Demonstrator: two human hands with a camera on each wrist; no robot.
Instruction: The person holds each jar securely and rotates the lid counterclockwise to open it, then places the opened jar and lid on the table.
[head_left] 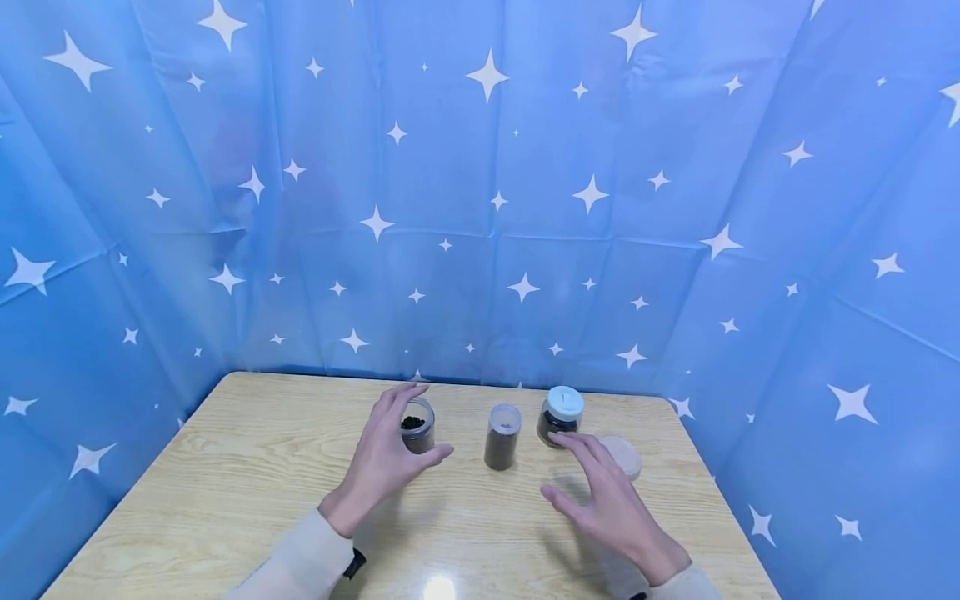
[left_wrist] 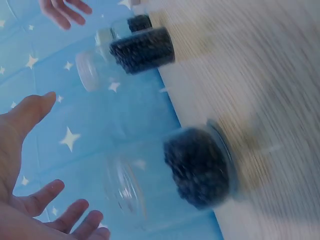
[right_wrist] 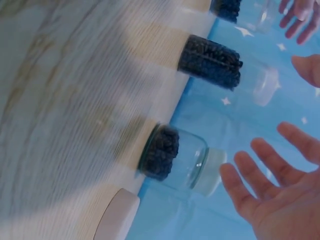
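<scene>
Three jars (head_left: pixel 500 448), partly filled, dark granules (left_wrist: pixel 197 167)

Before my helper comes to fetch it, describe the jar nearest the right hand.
Find the wooden table before the starry curtain. Toward the table's far right corner, beyond the right hand, stands a dark-filled jar. Its opaque pale lid sets it apart from the slimmer middle jar and left jar.

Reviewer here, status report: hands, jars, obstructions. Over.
Left hand open near uncapped jar, no grip. Right hand open near lidded jar. Middle jar upright between them. Loose lid beside lidded jar; no obstruction seen.
</scene>
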